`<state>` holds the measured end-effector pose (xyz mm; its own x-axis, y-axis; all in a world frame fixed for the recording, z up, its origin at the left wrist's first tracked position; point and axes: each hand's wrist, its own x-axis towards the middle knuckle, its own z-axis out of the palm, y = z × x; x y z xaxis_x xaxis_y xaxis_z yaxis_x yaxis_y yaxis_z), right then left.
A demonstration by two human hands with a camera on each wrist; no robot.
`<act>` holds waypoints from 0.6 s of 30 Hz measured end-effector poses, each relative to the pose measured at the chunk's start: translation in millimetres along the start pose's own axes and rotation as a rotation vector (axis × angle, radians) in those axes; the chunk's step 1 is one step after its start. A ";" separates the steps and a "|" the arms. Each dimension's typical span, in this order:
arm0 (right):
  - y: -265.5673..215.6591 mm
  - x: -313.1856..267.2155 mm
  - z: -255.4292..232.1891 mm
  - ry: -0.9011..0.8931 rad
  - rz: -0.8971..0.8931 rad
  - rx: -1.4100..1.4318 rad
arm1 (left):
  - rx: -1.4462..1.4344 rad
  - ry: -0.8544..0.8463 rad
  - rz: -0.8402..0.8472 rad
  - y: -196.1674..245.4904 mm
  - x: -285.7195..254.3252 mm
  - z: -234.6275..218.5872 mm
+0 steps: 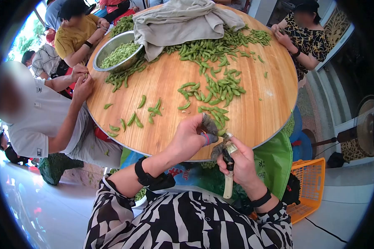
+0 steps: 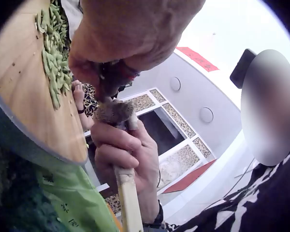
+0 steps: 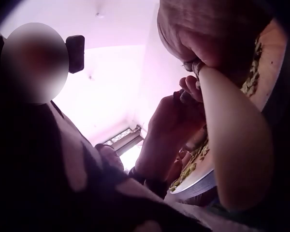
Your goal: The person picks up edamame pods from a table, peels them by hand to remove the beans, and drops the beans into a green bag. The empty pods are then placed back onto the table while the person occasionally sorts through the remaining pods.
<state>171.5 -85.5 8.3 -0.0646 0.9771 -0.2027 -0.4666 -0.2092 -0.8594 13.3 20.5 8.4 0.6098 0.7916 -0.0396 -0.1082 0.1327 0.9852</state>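
Note:
The left hand [image 1: 187,139], with grey coverings on its fingertips, has its thumb and fingers curled together at the table's near edge. A green pod [image 1: 222,132] shows at these fingertips, pinched between them. Close on its right, the right hand [image 1: 242,164] grips a tool with a pale handle [image 1: 228,186] pointing down; the tool's working end is hidden by the fingers. In the left wrist view the handle [image 2: 128,200] extends below the curled right fingers, and the left hand [image 2: 130,38] is just above. In the right wrist view the pale handle [image 3: 237,140] looms large.
Loose pods [image 1: 224,89] lie beyond the hands on the round wooden table [image 1: 262,112]. A metal colander [image 1: 96,62] of shelled beans and a grey cloth [image 1: 183,25] stand farther back. Several people sit around. An orange crate [image 1: 316,178] and green bag [image 1: 274,162] are at the right.

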 end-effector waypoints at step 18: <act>0.2 -1.9 4.2 -0.017 -0.051 0.020 | -0.170 0.033 -0.019 -6.9 -5.9 7.2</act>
<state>167.9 -87.3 10.5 -0.0558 0.9870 -0.1510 -0.4876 -0.1589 -0.8585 16.2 10.6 3.0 0.5873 0.8067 -0.0660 -0.2302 0.2447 0.9419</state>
